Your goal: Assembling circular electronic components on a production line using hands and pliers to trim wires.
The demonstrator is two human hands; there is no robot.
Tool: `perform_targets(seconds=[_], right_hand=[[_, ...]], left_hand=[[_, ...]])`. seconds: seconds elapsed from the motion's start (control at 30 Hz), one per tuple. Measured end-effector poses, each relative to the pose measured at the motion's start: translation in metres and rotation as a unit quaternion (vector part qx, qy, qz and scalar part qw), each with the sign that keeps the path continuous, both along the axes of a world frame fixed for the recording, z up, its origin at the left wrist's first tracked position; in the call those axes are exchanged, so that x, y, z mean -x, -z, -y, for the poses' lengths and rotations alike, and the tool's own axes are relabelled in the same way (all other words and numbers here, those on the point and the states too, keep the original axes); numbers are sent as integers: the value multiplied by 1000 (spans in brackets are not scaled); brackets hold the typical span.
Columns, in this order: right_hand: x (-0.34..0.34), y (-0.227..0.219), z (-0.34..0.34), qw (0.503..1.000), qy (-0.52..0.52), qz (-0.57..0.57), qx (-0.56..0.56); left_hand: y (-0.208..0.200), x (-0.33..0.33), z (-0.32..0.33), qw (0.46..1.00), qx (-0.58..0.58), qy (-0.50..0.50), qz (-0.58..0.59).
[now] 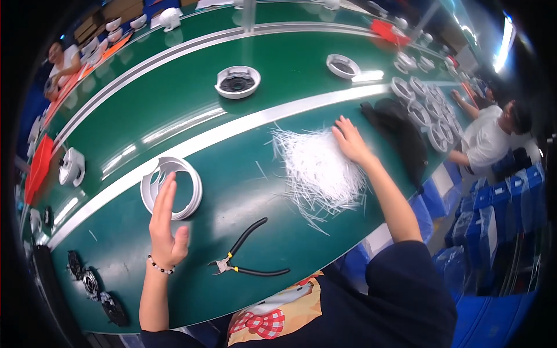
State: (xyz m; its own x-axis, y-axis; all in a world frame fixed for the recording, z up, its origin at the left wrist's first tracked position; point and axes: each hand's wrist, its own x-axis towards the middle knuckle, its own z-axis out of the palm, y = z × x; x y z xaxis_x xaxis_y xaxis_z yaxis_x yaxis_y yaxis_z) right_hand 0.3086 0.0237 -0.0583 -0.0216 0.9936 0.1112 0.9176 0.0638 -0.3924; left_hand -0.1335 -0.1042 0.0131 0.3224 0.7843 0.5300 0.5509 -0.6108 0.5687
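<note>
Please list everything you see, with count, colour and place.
Table: one, green, foreground
Belt: one, green, beyond table
Thin strips: one pile, white, table right
Pliers: one, black-handled, near table edge
Ring housing: one, white, table left
Dark round parts: three, black, table's left end
Crumpled item: one, black, right of strips
Clustered rings: many, white, upper right
Dark-centred housings: two, white, on belt
Flat pieces: several, red-orange, background
Boxes: several, blue, right
Co-workers: at least two, wearing white, both sides
Left hand: one, bare, by ring housing
Right hand: one, bare, at strips' edge
</note>
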Motion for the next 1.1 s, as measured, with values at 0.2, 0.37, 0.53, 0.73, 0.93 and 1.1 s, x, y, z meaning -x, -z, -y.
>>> perform_targets(seconds=[0.2, 0.37, 0.53, 0.73, 0.93, 1.1], right_hand=[[25, -15, 26, 990, -61, -72, -105], [67, -56, 44, 968, -132, -36, -211], [133, -76, 74, 938, -261, -56, -223], [202, -79, 138, 844, -534, 25, 51], [234, -60, 158, 800, -570, 154, 103], [234, -58, 159, 822, -551, 144, 7]], left_hand=[[10, 56, 38, 988, -15, -147, 31], [25, 101, 58, 953, -47, -299, 27], [46, 133, 75, 904, 3, -397, 159], [40, 117, 100, 911, -37, -405, 67], [48, 129, 102, 906, -23, -417, 73], [39, 177, 43, 902, -36, -409, 134]])
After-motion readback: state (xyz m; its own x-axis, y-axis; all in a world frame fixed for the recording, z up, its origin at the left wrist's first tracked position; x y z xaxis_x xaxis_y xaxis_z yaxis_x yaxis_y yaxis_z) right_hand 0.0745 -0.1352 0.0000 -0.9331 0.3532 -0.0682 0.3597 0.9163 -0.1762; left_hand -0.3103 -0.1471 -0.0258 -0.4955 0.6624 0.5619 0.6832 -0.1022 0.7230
